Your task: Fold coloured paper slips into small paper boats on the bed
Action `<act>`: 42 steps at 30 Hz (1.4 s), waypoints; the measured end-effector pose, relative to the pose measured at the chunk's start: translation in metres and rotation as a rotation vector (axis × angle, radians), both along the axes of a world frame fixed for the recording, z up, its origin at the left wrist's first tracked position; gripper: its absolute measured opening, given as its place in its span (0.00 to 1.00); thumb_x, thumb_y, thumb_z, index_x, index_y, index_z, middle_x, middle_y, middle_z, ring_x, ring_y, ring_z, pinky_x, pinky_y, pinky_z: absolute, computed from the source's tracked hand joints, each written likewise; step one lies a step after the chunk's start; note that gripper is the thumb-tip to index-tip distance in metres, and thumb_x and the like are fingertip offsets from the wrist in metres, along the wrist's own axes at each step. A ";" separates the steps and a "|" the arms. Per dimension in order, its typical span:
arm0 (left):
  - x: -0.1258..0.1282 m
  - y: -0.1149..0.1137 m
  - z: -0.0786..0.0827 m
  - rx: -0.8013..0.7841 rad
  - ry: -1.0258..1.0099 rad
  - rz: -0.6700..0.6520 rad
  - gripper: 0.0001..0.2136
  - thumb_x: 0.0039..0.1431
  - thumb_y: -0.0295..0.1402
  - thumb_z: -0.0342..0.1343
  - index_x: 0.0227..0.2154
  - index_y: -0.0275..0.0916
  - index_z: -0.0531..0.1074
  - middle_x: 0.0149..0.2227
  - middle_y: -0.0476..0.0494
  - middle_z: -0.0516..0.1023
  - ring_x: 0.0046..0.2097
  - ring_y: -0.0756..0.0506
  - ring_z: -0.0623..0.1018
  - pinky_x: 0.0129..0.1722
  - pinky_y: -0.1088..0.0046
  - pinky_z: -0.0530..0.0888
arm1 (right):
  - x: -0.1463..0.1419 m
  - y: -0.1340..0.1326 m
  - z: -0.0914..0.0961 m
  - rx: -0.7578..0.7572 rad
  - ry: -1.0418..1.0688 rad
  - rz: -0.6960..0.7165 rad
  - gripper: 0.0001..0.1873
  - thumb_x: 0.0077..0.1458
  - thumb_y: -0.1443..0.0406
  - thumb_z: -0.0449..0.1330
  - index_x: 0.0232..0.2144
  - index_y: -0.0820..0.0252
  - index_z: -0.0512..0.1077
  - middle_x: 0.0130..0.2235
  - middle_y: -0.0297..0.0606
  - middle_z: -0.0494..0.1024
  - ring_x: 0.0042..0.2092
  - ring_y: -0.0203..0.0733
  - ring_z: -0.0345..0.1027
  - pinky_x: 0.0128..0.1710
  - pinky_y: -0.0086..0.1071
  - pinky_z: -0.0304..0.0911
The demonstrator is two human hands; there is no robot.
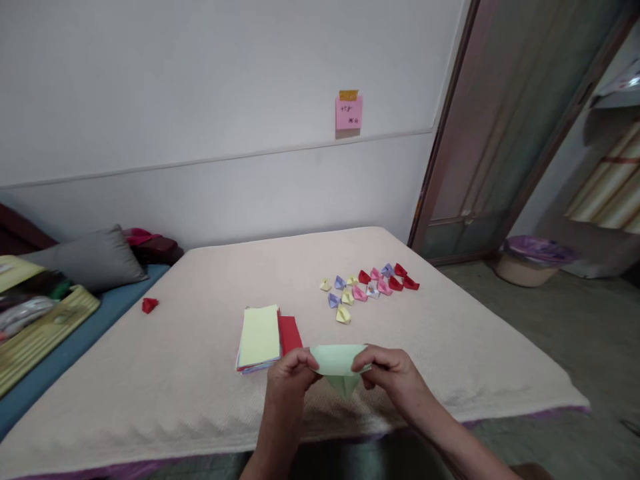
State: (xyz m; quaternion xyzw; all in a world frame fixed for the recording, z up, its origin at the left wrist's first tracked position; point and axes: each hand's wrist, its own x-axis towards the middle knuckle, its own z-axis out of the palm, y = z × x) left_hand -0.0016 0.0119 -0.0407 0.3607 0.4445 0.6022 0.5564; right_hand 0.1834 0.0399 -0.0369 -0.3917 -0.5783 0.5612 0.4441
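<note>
My left hand [289, 375] and my right hand [393, 373] both pinch a pale green sheet of paper [337, 363], partly folded with a point hanging down, held above the near edge of the cream-covered table [200, 380]. Just beyond it lies a stack of coloured paper sheets [260, 337] with a yellow one on top and a red sheet [290, 333] beside it. Farther back right, several small folded paper pieces [370, 285] in red, pink, purple and yellow lie in a cluster.
A lone red folded piece [149, 305] lies at the table's left. A grey pillow [93, 260] and a yellow tray [40, 327] rest on a blue surface at left. A pink note [349, 111] sticks on the wall. A basin [535, 259] stands on the floor by the door.
</note>
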 end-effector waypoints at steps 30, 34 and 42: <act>0.027 -0.010 0.005 0.039 0.217 0.070 0.18 0.45 0.26 0.59 0.40 0.39 0.61 0.35 0.45 0.75 0.33 0.47 0.76 0.32 0.73 0.71 | -0.012 -0.003 -0.003 -0.189 0.231 -0.027 0.21 0.38 0.66 0.66 0.37 0.58 0.65 0.26 0.29 0.69 0.29 0.37 0.61 0.28 0.27 0.55; 0.023 -0.005 0.000 0.039 0.125 0.030 0.13 0.44 0.26 0.61 0.33 0.38 0.65 0.29 0.48 0.74 0.29 0.49 0.74 0.29 0.76 0.69 | -0.011 -0.002 -0.003 -0.145 0.253 0.003 0.11 0.40 0.66 0.66 0.26 0.61 0.67 0.24 0.29 0.68 0.27 0.35 0.60 0.27 0.27 0.54; 0.021 -0.005 0.001 -0.092 -0.204 0.022 0.06 0.45 0.29 0.61 0.22 0.36 0.69 0.24 0.51 0.72 0.28 0.52 0.71 0.33 0.76 0.69 | -0.009 -0.002 0.001 -0.110 0.251 -0.082 0.11 0.40 0.65 0.66 0.26 0.62 0.67 0.23 0.29 0.68 0.26 0.33 0.58 0.25 0.26 0.53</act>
